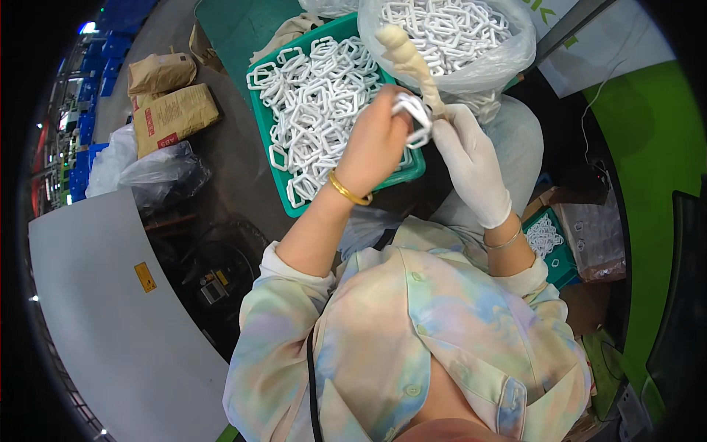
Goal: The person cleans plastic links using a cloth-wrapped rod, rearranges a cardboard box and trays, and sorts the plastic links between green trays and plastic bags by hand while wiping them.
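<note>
My left hand [374, 140], bare with a gold bangle at the wrist, is closed around white angular plastic links [418, 121]. Close against it, my right hand [475, 162] wears a white glove. Its fingers pinch the near end of a cream, knobbly stick-like tool [412, 62], which slants away to the upper left; the pinched end is partly hidden. Below the left hand stands a green crate [294, 211] heaped with loose white plastic links [317, 110]. Beyond the hands, a clear plastic bag [521, 44] bulges with more of these links.
At the right, a small green bin [563, 272] holds small white pieces beside a plastic-covered carton [593, 236]. Brown paper sacks [177, 118] and clear plastic bags [162, 177] lie at the left. A large grey panel [110, 309] stands nearer on that side.
</note>
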Available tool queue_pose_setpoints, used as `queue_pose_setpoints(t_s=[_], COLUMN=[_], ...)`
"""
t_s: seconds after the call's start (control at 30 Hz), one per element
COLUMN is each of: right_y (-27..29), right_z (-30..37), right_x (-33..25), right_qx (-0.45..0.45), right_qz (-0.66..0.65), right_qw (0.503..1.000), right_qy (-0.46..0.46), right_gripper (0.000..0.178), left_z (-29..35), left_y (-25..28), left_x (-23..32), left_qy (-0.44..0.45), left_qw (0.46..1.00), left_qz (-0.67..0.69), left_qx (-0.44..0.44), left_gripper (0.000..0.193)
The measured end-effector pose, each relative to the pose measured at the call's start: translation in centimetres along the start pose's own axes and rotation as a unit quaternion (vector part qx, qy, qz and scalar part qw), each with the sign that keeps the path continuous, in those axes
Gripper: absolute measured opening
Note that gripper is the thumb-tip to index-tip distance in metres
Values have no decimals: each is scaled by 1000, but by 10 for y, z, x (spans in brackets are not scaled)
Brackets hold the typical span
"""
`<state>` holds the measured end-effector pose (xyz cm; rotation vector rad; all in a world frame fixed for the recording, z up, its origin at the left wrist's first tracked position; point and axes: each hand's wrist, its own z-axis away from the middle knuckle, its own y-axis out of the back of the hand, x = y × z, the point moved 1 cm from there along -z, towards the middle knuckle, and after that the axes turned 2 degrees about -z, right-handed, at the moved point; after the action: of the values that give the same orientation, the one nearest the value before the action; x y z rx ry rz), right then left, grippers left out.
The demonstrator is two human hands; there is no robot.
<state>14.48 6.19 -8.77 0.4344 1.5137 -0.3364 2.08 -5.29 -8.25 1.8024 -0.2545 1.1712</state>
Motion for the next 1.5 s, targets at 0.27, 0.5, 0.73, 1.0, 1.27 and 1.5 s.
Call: queue_pose_setpoints(t_s=[0.27,0.5,0.73,1.0,1.27,1.5], right_y=[-5,-9,-8,0,10,-12], right_z=[25,-2,-9,-11,6,24], right_x=[24,-16,-26,-11,0,-11], right_qx=[5,84,179,192,84,23], right_qz=[140,55,-14,43,91,122], right_qw=[989,994,981,980,992,990], right_qy=[36,51,75,39,-2,65], right_gripper=[14,23,24,17,23,17], left_z=[-17,-9,-5,-4,-6,-15], left_y=[-14,-33,-25,-21,-9,-2], left_x=[-37,-6,2,5,-4,-9], left_qy=[229,228,136,134,86,141], left_qw=[644,581,631,619,605,559], left_qz=[730,775,762,773,791,816], left_qx=[-13,-97,-54,-38,-41,-33], left_gripper=[19,27,34,38,34,42])
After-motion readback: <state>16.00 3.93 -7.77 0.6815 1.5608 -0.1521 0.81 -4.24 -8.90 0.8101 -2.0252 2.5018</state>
